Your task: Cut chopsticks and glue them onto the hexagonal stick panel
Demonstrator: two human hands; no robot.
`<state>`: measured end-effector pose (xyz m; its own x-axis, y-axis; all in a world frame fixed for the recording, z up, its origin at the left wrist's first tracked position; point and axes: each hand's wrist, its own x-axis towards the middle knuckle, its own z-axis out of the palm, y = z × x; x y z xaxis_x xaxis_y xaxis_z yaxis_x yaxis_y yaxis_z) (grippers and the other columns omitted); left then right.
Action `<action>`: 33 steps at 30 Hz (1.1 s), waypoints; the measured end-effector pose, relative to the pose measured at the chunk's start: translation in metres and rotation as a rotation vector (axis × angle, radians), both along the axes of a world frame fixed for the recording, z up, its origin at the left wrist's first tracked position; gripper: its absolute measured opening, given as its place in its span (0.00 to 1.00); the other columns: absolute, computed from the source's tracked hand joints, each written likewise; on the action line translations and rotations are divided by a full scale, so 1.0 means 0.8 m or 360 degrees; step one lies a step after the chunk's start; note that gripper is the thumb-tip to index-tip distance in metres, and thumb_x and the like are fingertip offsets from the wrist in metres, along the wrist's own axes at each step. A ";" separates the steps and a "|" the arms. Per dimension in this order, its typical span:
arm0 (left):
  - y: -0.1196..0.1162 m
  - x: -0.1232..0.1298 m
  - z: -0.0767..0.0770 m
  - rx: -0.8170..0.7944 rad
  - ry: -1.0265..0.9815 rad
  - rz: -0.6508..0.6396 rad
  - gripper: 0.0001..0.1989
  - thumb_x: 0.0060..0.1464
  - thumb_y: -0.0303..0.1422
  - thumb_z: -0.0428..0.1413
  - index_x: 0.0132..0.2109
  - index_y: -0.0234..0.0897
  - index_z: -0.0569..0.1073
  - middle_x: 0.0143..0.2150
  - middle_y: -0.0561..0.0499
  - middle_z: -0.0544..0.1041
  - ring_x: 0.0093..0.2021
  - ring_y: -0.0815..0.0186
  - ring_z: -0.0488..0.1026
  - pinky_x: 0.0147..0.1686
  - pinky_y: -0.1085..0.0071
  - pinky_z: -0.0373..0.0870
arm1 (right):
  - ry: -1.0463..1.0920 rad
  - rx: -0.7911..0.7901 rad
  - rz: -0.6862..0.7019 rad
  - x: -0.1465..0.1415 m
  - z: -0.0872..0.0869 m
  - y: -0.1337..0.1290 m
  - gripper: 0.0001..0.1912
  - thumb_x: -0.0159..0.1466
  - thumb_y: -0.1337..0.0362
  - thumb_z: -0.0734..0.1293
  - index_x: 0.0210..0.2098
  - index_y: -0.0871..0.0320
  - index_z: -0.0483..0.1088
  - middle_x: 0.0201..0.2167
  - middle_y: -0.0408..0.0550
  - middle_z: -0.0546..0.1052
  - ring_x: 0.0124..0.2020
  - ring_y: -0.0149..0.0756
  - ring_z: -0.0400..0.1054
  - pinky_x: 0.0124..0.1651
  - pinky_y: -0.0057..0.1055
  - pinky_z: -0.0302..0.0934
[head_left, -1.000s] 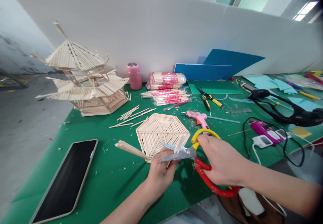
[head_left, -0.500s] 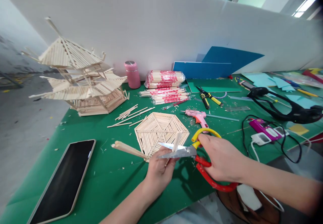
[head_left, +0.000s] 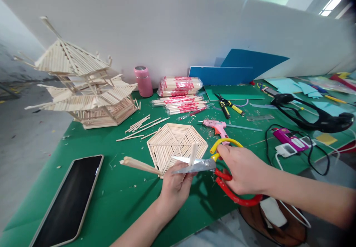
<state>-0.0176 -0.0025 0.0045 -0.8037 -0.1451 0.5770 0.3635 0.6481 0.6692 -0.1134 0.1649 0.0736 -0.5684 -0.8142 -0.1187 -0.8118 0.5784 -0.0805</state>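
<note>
My right hand (head_left: pixel 244 169) is closed round the handles of a pair of scissors (head_left: pixel 201 165) with one yellow and one red grip. The blades stand apart, with a short upright wooden stick (head_left: pixel 193 153) between them. That stick is pinched in my left hand (head_left: pixel 176 184), just below the blades; its lower end is hidden by the fingers. Behind the hands lies a flat octagonal stick panel (head_left: pixel 167 143). A longer bundle of sticks (head_left: pixel 140 165) rises at a slant from the panel's near left corner, close to my left hand.
A stick pagoda model (head_left: pixel 91 98) stands at the left rear, a phone (head_left: pixel 69 198) in front. Loose sticks (head_left: pixel 141 128), a pink bottle (head_left: pixel 144 82), wrapped stick packs (head_left: pixel 180 87), pliers (head_left: pixel 228 106), a pink glue gun (head_left: pixel 217 126) and a purple power strip (head_left: pixel 290 140) lie around.
The camera view has shifted slightly. Both hands keep nearly the same pose, with the stick still between the scissor blades.
</note>
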 end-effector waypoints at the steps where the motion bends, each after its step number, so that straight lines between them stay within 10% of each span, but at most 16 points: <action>1: 0.001 0.000 0.000 -0.0002 0.0004 0.0004 0.09 0.50 0.24 0.48 0.26 0.35 0.69 0.20 0.53 0.72 0.21 0.70 0.70 0.18 0.78 0.65 | 0.0002 -0.0007 -0.0002 0.001 0.001 0.000 0.13 0.49 0.60 0.60 0.32 0.61 0.58 0.26 0.51 0.69 0.26 0.40 0.64 0.27 0.33 0.56; 33: 0.002 -0.001 -0.001 -0.0048 0.0078 -0.0004 0.08 0.49 0.23 0.48 0.27 0.36 0.69 0.22 0.53 0.72 0.22 0.70 0.70 0.21 0.78 0.65 | 0.0059 -0.0091 0.0115 -0.005 -0.005 -0.008 0.13 0.46 0.61 0.60 0.30 0.60 0.58 0.25 0.48 0.66 0.26 0.37 0.60 0.27 0.32 0.55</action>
